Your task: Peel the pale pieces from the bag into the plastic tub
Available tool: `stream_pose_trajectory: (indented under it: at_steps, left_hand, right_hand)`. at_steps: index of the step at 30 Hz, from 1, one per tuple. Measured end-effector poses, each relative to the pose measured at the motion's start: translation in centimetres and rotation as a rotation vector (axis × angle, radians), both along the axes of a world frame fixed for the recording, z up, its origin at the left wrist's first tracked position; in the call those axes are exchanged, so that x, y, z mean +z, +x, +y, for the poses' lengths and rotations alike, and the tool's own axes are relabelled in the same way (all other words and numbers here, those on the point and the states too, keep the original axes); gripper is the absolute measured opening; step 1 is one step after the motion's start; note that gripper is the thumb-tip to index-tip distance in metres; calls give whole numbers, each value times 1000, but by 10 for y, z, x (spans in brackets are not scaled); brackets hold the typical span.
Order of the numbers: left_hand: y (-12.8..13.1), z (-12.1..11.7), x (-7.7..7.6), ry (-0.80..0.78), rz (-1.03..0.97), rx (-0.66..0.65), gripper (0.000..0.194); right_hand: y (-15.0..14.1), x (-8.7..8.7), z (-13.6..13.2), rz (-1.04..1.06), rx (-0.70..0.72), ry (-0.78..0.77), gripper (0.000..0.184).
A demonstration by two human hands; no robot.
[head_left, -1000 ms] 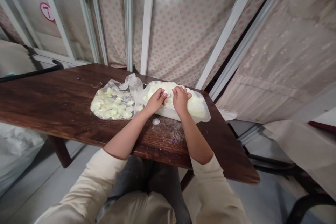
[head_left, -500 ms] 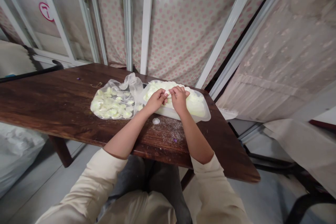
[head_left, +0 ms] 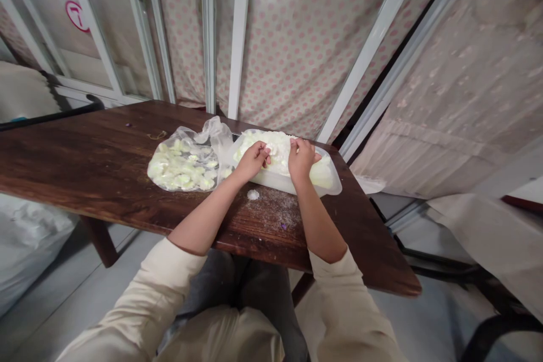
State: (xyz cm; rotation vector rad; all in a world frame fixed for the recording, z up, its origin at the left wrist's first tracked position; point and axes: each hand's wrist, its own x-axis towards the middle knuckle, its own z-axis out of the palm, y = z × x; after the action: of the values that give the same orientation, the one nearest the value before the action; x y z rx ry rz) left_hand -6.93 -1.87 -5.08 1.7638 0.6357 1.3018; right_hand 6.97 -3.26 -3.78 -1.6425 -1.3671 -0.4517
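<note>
My left hand [head_left: 253,162] is closed in a pinch over the white plastic tub [head_left: 275,182], with a small white piece [head_left: 272,150] at its fingertips. My right hand [head_left: 301,159] hovers to the right over the same tub, thumb and fingers drawn together; anything between them is too small to make out. Inside the tub is a heap of soft white and pale yellow pieces [head_left: 283,165], partly covered by my hands. Left of the tub lies a clear plastic bag [head_left: 217,134], holding many flat pale yellow-green pieces [head_left: 182,172].
The dark wooden table [head_left: 106,153] carries a small white disc-like piece [head_left: 253,194], scattered white grains [head_left: 275,210] and a tiny purple bit [head_left: 283,226] near its front edge. A large translucent sack [head_left: 29,243] stands below at the left. Framed glass panels with a dotted curtain [head_left: 297,51] rise behind.
My hands have parted: the right hand has moved right, away from the left. My left hand stays nearly in place, still pinching.
</note>
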Motion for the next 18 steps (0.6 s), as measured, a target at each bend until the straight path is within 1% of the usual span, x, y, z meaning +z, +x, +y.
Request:
stream_pose_trajectory:
  at_steps: [2, 4, 7, 9, 11, 13, 18]
  left_hand:
    - [0, 1, -1, 3, 1, -12, 21]
    - [0, 3, -2, 7, 0, -21, 20]
    - [0, 5, -4, 6, -17, -38, 18]
    - [0, 5, -4, -1, -10, -54, 19]
    - [1, 5, -3, -18, 2, -67, 22]
    - [1, 3, -2, -32, 6, -62, 25]
    - [1, -2, 1, 5, 56, 23, 31]
  right_hand:
    - [0, 0, 1, -17, 83, 23, 35]
    - [-2, -1, 1, -71, 216, 21, 33]
    - [-5, 0, 0, -124, 384, -41, 31]
    - [-5, 1, 0, -135, 442, -78, 31]
    - [-5, 1, 0, -153, 458, -82, 30]
    - [-5, 1, -1, -188, 432, -62, 30]
    - [-8, 2, -6, -300, 331, -30, 30]
